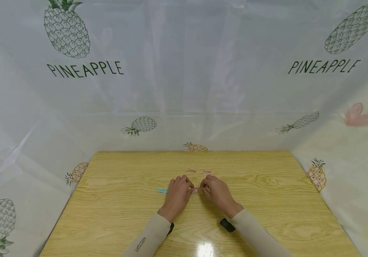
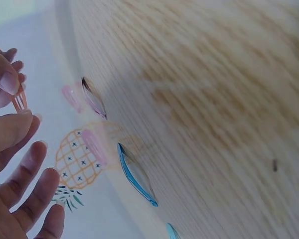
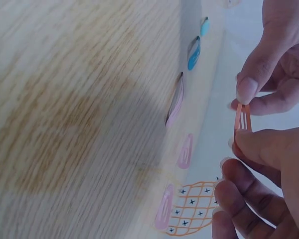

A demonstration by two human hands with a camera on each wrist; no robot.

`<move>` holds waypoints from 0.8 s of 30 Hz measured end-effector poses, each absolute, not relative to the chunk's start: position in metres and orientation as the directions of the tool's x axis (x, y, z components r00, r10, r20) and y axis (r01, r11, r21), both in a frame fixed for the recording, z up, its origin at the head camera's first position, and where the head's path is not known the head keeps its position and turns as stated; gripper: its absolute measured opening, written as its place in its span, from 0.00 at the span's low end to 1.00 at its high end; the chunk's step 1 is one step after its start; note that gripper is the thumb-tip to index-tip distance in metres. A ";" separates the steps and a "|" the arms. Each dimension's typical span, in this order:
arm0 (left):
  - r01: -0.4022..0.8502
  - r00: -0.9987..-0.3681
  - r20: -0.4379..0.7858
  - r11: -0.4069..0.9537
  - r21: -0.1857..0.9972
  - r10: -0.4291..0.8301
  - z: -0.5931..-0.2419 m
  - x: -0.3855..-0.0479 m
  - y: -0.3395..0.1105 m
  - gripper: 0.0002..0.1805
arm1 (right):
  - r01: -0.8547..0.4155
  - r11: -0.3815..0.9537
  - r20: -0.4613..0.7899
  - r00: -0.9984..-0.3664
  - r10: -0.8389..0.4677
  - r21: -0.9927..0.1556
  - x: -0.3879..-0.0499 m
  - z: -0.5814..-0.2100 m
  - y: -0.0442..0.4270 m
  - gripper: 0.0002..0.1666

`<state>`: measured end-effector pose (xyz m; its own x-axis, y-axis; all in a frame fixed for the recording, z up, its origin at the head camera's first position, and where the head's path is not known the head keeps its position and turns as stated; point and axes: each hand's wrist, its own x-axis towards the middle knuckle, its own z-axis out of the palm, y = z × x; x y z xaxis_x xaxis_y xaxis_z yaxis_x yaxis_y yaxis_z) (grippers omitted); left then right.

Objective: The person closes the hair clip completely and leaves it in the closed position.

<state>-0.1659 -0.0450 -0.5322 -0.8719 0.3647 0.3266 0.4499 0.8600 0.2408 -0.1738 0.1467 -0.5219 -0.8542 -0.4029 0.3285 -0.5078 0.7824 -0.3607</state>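
Above the table, an orange snap hair clip (image 3: 243, 117) is held at both ends. My left hand (image 1: 178, 194) pinches one end between thumb and forefinger, and my right hand (image 1: 218, 192) pinches the other. The remaining fingers of each hand are loosely bent. Below and beside the hands a purple-pink hair clip (image 2: 93, 98), a blue hair clip (image 2: 137, 179) and a teal hair clip (image 3: 205, 26) lie in a row. In the head view my left hand hides part of that row.
Farther back on the wooden table (image 1: 123, 221) lie two pink hair clips, one (image 1: 190, 171) left of the other (image 1: 206, 172). A white sheet (image 1: 184, 89) printed with pineapples hangs behind and at both sides of the table.
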 end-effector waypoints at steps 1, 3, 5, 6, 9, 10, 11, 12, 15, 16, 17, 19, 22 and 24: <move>0.450 -0.870 0.332 0.864 0.227 0.366 -0.532 -0.165 -0.045 0.04 | -0.513 0.778 0.328 -0.852 -0.409 -0.362 -0.173 -0.522 0.147 0.07; 0.450 -0.865 0.345 0.869 0.208 0.366 -0.531 -0.163 -0.046 0.04 | -0.520 0.770 0.321 -0.849 -0.419 -0.369 -0.172 -0.522 0.147 0.06; 0.451 -0.860 0.356 0.871 0.193 0.366 -0.531 -0.162 -0.047 0.03 | -0.520 0.764 0.309 -0.851 -0.425 -0.382 -0.171 -0.522 0.147 0.05; 0.452 -0.858 0.361 0.871 0.194 0.365 -0.531 -0.162 -0.047 0.03 | -0.521 0.760 0.303 -0.851 -0.429 -0.387 -0.171 -0.522 0.148 0.05; 0.458 -0.854 0.370 0.866 0.200 0.366 -0.531 -0.160 -0.049 0.03 | -0.524 0.749 0.290 -0.851 -0.439 -0.405 -0.170 -0.523 0.148 0.04; 0.460 -0.853 0.371 0.864 0.202 0.367 -0.531 -0.160 -0.049 0.03 | -0.528 0.744 0.289 -0.849 -0.443 -0.409 -0.170 -0.523 0.149 0.04; 0.463 -0.852 0.371 0.863 0.204 0.370 -0.531 -0.160 -0.050 0.03 | -0.531 0.740 0.289 -0.847 -0.447 -0.413 -0.169 -0.523 0.149 0.04; 0.465 -0.851 0.372 0.862 0.203 0.372 -0.531 -0.159 -0.050 0.03 | -0.536 0.734 0.291 -0.844 -0.451 -0.416 -0.169 -0.523 0.150 0.04; 0.477 -0.845 0.378 0.854 0.208 0.380 -0.531 -0.158 -0.052 0.02 | -0.553 0.711 0.298 -0.833 -0.466 -0.434 -0.168 -0.523 0.152 0.04; 0.483 -0.841 0.381 0.849 0.213 0.383 -0.530 -0.157 -0.053 0.02 | -0.559 0.702 0.301 -0.829 -0.471 -0.442 -0.168 -0.524 0.153 0.04; 0.488 -0.839 0.385 0.845 0.218 0.385 -0.530 -0.157 -0.053 0.02 | -0.565 0.693 0.302 -0.825 -0.477 -0.449 -0.168 -0.524 0.154 0.04; 0.501 -0.834 0.390 0.832 0.236 0.392 -0.529 -0.156 -0.055 0.02 | -0.575 0.674 0.300 -0.818 -0.491 -0.463 -0.168 -0.523 0.156 0.04; 0.520 -0.828 0.390 0.814 0.260 0.404 -0.529 -0.156 -0.057 0.02 | -0.596 0.651 0.298 -0.802 -0.518 -0.470 -0.167 -0.522 0.158 0.04; 0.535 -0.821 0.393 0.798 0.278 0.414 -0.529 -0.156 -0.059 0.02 | -0.608 0.640 0.294 -0.792 -0.536 -0.471 -0.167 -0.520 0.159 0.04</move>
